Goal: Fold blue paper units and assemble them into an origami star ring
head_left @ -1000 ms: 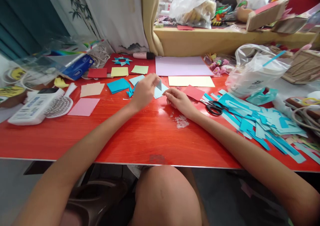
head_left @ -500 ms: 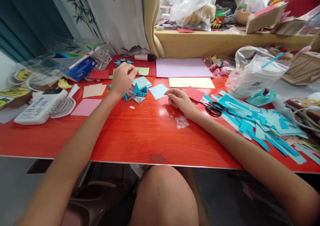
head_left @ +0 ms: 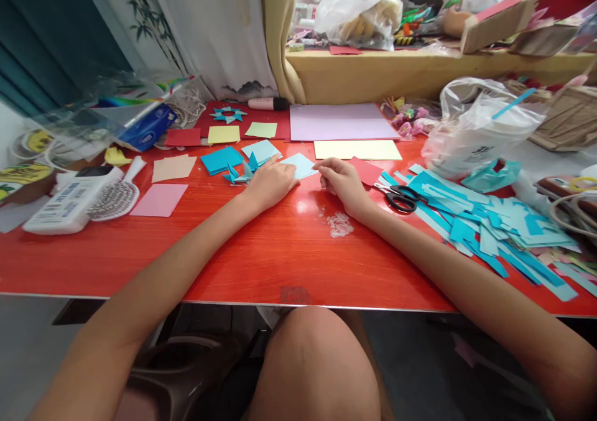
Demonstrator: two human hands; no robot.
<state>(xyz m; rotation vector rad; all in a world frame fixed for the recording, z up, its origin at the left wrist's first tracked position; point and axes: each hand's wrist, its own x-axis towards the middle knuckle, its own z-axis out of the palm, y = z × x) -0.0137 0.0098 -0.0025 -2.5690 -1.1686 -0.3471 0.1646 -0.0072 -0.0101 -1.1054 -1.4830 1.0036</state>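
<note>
My left hand [head_left: 273, 183] lies palm down with its fingers stretched toward a square of light blue paper [head_left: 301, 163], covering part of it. Partly under and beside that hand are folded blue paper pieces [head_left: 243, 173]. My right hand [head_left: 342, 185] rests on the table at the right corner of the same square, fingers loosely bent with nothing visible in them. Whether its fingertips touch the paper I cannot tell. Behind the left hand lie a darker blue paper stack [head_left: 222, 160] and another light blue stack [head_left: 261, 150].
Black-handled scissors [head_left: 400, 198] and a heap of blue paper strips [head_left: 494, 222] lie to the right. A blue paper star ring [head_left: 228, 115] sits at the back. A hairbrush [head_left: 114, 200] and pink paper [head_left: 159, 200] are left. A bagged cup [head_left: 485, 135] stands at the back right.
My left hand has come down and right from above the star ring and yellow paper to the folded blue pieces and light blue square. The right hand has barely moved.
</note>
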